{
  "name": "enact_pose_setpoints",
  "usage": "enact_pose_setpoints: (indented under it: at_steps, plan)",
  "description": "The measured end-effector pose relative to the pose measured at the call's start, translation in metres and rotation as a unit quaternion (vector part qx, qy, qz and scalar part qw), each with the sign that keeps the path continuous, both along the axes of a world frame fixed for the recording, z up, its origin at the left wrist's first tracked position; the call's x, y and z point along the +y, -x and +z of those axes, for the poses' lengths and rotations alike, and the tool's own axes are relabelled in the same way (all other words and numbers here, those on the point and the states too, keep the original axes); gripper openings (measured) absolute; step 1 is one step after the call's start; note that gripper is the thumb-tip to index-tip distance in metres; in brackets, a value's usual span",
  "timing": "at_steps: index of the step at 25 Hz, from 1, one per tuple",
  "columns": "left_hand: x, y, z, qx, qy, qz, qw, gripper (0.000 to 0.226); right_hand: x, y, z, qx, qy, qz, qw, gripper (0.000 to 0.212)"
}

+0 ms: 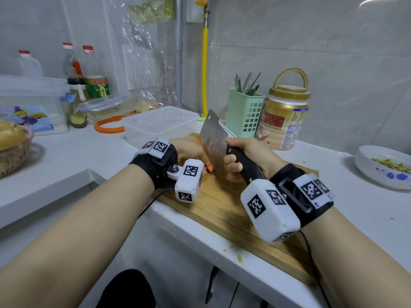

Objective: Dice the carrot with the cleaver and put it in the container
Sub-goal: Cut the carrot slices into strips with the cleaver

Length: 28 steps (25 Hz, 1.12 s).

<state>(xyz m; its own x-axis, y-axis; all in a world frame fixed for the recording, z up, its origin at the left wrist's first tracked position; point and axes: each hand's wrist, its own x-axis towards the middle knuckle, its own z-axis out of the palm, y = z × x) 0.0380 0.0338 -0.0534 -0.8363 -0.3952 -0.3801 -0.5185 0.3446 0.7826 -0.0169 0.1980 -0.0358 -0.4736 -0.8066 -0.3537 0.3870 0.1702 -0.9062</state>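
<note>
A: Head view: your right hand (242,156) grips the cleaver (212,138), blade on the carrot (208,166)?
B: Yes. Your left hand (189,152) holds the carrot on the board (222,210); the container (160,124) sits just behind.

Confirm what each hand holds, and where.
Right hand grips the cleaver by its black handle. Left hand holds the carrot on the board; exact contact hidden.

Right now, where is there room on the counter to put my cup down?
Bare counter lies between the bread basket and the clear container. Another patch sits between the cutting board and the white bowl. The back left, with bottles and boxes, is crowded.
</note>
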Motion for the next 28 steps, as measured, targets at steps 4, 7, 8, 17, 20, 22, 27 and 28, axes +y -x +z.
enact_pose_setpoints:
  at_steps: [4, 7, 8, 17, 20, 22, 27, 28]
  plan:
    - [-0.0006, -0.001, -0.0018, -0.001, 0.011, 0.005, 1.0, 0.043, -0.0008, -0.0013, -0.0007, 0.017, 0.01, -0.003, 1.0, 0.03]
    - [0.0009, -0.0025, -0.0021, 0.009, 0.013, 0.001, 1.0, 0.046, -0.0008, -0.0018, -0.0015, 0.02, 0.01, 0.001, 1.0, 0.029]
    - [0.0016, -0.003, -0.0021, 0.014, 0.014, 0.0, 1.0, 0.047, -0.0007, -0.0021, -0.0018, 0.022, 0.01, 0.002, 1.0, 0.028]
    - [0.0014, -0.0044, -0.0047, 0.005, -0.02, 0.029, 0.999, 0.037, -0.0013, -0.0069, 0.0021, 0.065, 0.023, -0.014, 0.998, 0.028]
    - [0.0031, -0.0051, -0.0018, 0.008, 0.0, 0.039, 0.999, 0.029, -0.0017, -0.0063, -0.0007, 0.075, 0.003, -0.009, 0.997, 0.029]
    - [0.0044, -0.0071, 0.0005, -0.001, 0.003, 0.026, 1.0, 0.043, -0.0015, -0.0059, -0.0017, 0.073, -0.001, -0.007, 0.997, 0.028]
    - [0.0072, -0.0072, 0.0025, -0.014, -0.016, 0.018, 1.0, 0.047, -0.0027, -0.0057, -0.0046, 0.069, -0.005, -0.001, 0.998, 0.024]
    - [0.0075, -0.0066, 0.003, -0.013, -0.021, 0.024, 0.999, 0.038, -0.0029, -0.0054, -0.0053, 0.071, -0.006, 0.0, 0.997, 0.023]
